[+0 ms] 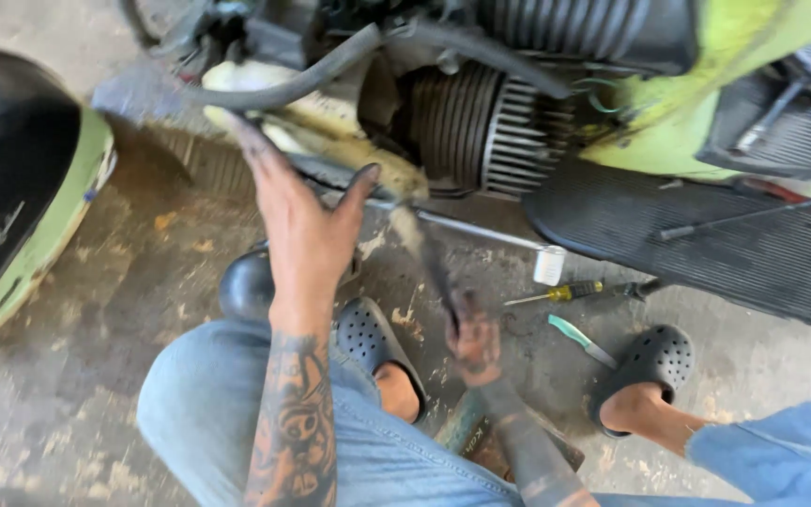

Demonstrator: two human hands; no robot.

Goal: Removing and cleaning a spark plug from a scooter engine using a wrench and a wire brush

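Both hands work the engine (481, 122): my left hand (302, 221) spread, bracing against it; my right hand (473, 340) gripping a blurred long tool (424, 253), steering its tip.

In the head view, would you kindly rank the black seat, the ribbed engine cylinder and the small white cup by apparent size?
1. black seat, though it lies nearer the camera
2. ribbed engine cylinder
3. small white cup

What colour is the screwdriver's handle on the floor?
Yellow and black, on the screwdriver; head view shows it best.

Blue jeans (237, 404), black perforated clogs (650, 361)
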